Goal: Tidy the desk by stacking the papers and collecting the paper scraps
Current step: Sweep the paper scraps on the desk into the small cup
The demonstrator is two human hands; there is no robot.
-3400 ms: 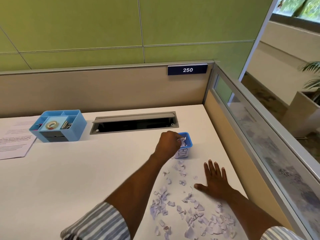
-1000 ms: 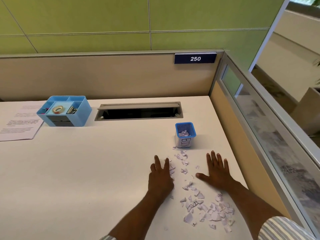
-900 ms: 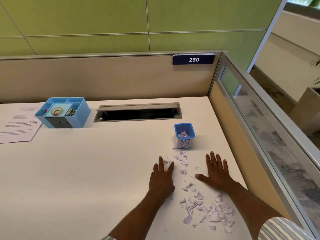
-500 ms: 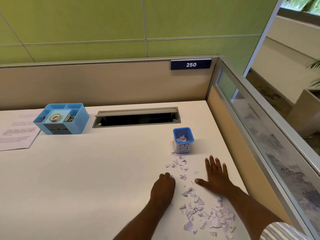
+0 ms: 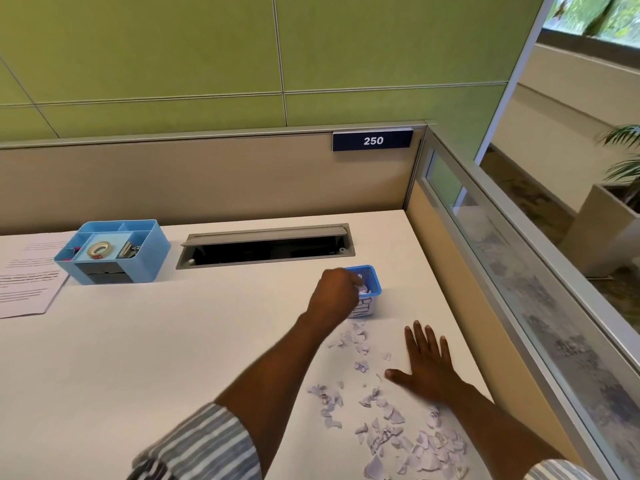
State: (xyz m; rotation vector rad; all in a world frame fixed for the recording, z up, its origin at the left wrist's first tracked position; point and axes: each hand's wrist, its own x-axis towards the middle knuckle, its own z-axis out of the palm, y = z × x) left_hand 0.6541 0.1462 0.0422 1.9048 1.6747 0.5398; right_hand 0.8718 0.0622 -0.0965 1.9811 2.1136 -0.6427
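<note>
A small blue bin (image 5: 372,284) with a white label stands on the white desk (image 5: 173,341), with torn paper inside. My left hand (image 5: 334,296) is bunched over its rim, fingers closed on paper scraps. Several pale scraps (image 5: 398,427) lie scattered from the bin toward the near right edge. My right hand (image 5: 427,362) rests flat on the desk with fingers spread, to the right of the scraps. Printed papers (image 5: 26,278) lie at the far left.
A blue desk organiser (image 5: 138,258) with a tape roll stands at the back left. A grey cable hatch (image 5: 265,245) is open behind the bin. Beige partitions (image 5: 207,181) close the back and right sides.
My left hand closed over scraps on the desk, then lifted forward to the blue bin's rim. My right hand stayed flat in place.
</note>
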